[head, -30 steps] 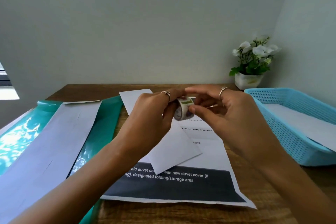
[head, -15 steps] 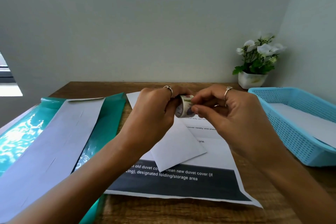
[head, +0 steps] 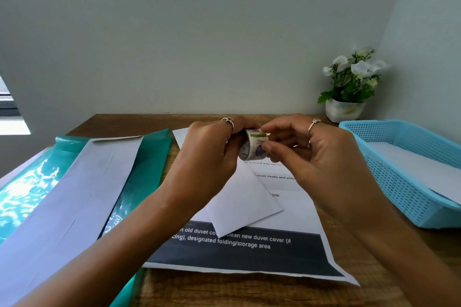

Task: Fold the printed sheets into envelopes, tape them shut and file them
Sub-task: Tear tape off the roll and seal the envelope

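On the left of the wooden worktop lies a glossy teal plastic folder, and on it a long white paper sheet rests flat, well apart from both hands. Next to it, in the middle, the left hand is raised above the worktop and its grip is curled around a small roll of decorated paper tape, which it holds by the side. Under the hands lies a large printed sheet with a dark band of white text, and on top of it rests a white folded paper envelope, with one corner pointing to the dark band. The right hand meets the roll from the other side; its thumb and forefinger pinch at the face of the roll, probably at the loose end of the tape, although the end itself is too small to see. So I judge the step in hand is the taping: the envelope is folded but not yet sealed. The next move calls for a strip to be drawn out, torn off and pressed over the flap of the envelope. At the far right stands a light blue perforated plastic basket with white paper inside, which seems the place for filing, and behind it a small white pot with white flowers.
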Motion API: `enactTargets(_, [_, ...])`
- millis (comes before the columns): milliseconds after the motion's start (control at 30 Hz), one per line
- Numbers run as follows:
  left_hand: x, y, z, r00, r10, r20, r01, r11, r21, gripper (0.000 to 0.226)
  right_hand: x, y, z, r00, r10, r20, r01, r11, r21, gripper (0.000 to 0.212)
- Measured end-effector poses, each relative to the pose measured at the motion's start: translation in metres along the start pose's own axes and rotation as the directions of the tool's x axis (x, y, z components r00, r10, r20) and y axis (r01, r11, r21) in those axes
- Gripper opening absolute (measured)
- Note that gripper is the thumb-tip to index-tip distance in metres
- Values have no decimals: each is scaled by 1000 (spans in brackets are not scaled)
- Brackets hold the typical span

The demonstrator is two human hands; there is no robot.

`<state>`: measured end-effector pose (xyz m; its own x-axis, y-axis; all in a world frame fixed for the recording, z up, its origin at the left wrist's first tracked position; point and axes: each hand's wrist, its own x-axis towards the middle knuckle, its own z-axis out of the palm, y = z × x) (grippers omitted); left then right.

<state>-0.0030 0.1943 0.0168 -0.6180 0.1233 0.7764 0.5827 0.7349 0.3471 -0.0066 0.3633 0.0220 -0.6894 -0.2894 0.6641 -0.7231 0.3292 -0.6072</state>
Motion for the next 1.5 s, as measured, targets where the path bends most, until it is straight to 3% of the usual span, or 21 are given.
enactTargets(167, [0, 1, 0, 1000, -15, -12, 15, 1000, -1, 29, -2, 2, 2, 973, -226, -47, 206, 943, -260, 19])
enactTargets(267, [0, 2, -1, 1000, -4, -7, 4, 1000, 10, 28, -1, 3, 1, 957, -286, -40, 256, 904, -344, 15])
enactTargets(800, [0, 6, -3, 994, 70, 83, -76, 994, 74, 32, -3, 7, 6, 960, -265, 93, 277, 842, -464, 9])
enactTargets(1200, [1, 7, -3, 962, -196, 193, 217, 971, -99, 32, -2, 10, 2, 950, -289, 115, 311, 879, -361, 8])
enactTargets(1400, [2, 6, -5, 953, -221, 208, 251, 959, -131, 28, -2, 7, 1, 977, -203, 60, 212, 953, -216, 32])
enactTargets(1500, [3, 4, -5, 954, -223, 203, 254, 956, -145, 31, 0, 10, 3, 979, -195, 56, 203, 953, -225, 27])
